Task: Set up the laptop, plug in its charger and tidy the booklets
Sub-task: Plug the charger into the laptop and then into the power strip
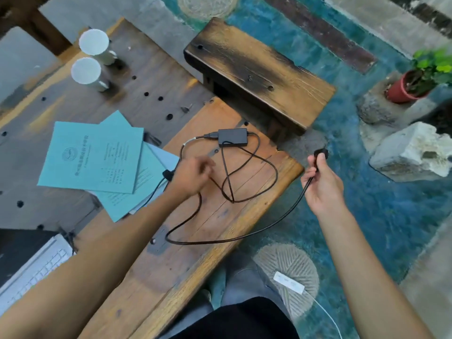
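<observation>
A black charger brick (pixel 232 137) lies on the wooden table (pixel 171 272) with its thin cable looped in front of it. My right hand (pixel 322 184) is off the table's right edge, shut on the thick mains cable just below its black plug (pixel 321 152). My left hand (pixel 193 176) is blurred over the table, fingers curled on the thin cable near a black ferrite lump (pixel 167 174). Several light blue booklets (pixel 97 155) lie fanned out at the left. The laptop's white keyboard (pixel 31 272) shows at the lower left.
Two white cups (pixel 93 42) stand at the table's far left. A dark wooden bench (pixel 256 69) is beyond the table. A white power strip (pixel 288 282) with a white cord lies on the floor below. Rocks and a potted plant (pixel 415 81) sit at the right.
</observation>
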{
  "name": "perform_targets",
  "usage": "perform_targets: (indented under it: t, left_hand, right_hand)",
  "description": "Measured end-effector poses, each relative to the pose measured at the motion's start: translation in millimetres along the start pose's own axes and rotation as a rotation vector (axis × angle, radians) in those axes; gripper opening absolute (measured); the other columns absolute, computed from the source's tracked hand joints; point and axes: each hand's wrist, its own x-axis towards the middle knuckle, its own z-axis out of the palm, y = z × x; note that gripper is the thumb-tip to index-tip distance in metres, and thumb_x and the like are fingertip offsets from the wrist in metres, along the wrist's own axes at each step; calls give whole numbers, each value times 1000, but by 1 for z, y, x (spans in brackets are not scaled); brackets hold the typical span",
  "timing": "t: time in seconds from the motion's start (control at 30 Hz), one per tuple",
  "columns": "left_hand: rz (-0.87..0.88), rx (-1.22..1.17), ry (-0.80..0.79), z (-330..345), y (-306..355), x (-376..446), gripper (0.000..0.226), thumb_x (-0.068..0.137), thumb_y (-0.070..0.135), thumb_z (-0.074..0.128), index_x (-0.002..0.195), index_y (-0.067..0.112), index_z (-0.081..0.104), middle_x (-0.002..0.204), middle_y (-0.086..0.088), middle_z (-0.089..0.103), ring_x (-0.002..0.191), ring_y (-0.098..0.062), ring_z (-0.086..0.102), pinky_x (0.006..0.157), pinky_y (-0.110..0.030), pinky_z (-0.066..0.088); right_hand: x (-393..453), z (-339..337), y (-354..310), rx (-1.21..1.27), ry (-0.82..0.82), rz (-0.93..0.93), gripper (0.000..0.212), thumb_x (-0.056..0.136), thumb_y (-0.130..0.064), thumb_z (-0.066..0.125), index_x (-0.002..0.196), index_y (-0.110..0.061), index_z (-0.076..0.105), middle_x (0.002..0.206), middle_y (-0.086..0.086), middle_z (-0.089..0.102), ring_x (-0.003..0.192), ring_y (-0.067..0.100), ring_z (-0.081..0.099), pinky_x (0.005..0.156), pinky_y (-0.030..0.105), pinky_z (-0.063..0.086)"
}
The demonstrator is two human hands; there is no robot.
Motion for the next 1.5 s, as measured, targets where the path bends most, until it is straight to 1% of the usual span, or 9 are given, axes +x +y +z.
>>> perform_targets:
  t: [0.1,0.27,0.43,0.67,0.9,1.03,1.13,1.3,1.5]
  left_hand:
    - [-18,83,120,-5,-5,56,27,94,15,55,120,17,63,114,-1,65,101,-17,62,85,-30,47]
    - [84,382,-89,-7,-4,128,57,85,46,66,137,39,42,134,3,56,120,-23,56,101,-44,50]
    - [180,520,-140,5,12,143,59,79,48,78,131,41,51,127,3,64,118,-24,57,100,-45,50]
    - [194,388,-187,6,27,130,60,88,24,76,140,6,53,135,-17,57,123,-32,52,102,-35,39]
    - [198,182,-150,-14,50,88,55,86,32,78,135,14,61,128,-8,65,108,-16,55,82,-19,40]
    - [254,13,-172,-20,70,52,52,87,36,77,134,22,62,126,0,68,110,-12,60,82,-18,45]
    - [315,-100,-183,-19,86,17,38,83,41,79,119,36,67,106,17,70,95,7,62,70,-5,46]
    - [360,-278,-136,-7,106,-56,23,73,47,84,87,56,71,83,38,69,77,16,62,67,-6,49]
    - [341,-424,-164,38,102,-133,45,64,48,90,99,24,74,94,5,76,77,-2,64,78,-27,56]
  right_hand:
    - [7,-10,4,9,17,26,15,101,-17,64,107,-3,64,89,6,69,51,2,52,50,11,45]
    - [19,-26,11,20,61,53,19,101,-18,63,111,-2,64,90,5,68,52,2,51,50,12,45]
    - [26,-39,14,29,91,61,20,101,-18,64,113,-2,64,91,6,69,52,3,52,50,13,46]
    - [20,-41,13,35,33,77,21,100,-21,64,110,-2,66,92,7,72,58,3,55,53,12,49]
    - [-2,-43,6,-124,-11,28,26,99,-30,66,112,-8,72,85,-3,74,57,1,55,49,14,47]
    - [-25,-57,0,-166,-22,-7,33,100,-36,62,120,-10,71,77,-9,68,53,1,49,45,12,41]
    - [-47,-76,-1,-153,-39,-15,33,101,-37,60,118,-10,70,76,-10,63,49,1,46,42,11,37]
    - [-103,-129,5,-175,-36,-66,33,100,-35,62,118,-8,70,75,-9,62,50,1,44,40,10,36]
    - [-177,-221,31,-194,67,-201,24,98,-23,68,113,-6,70,73,-5,67,53,4,48,45,13,38]
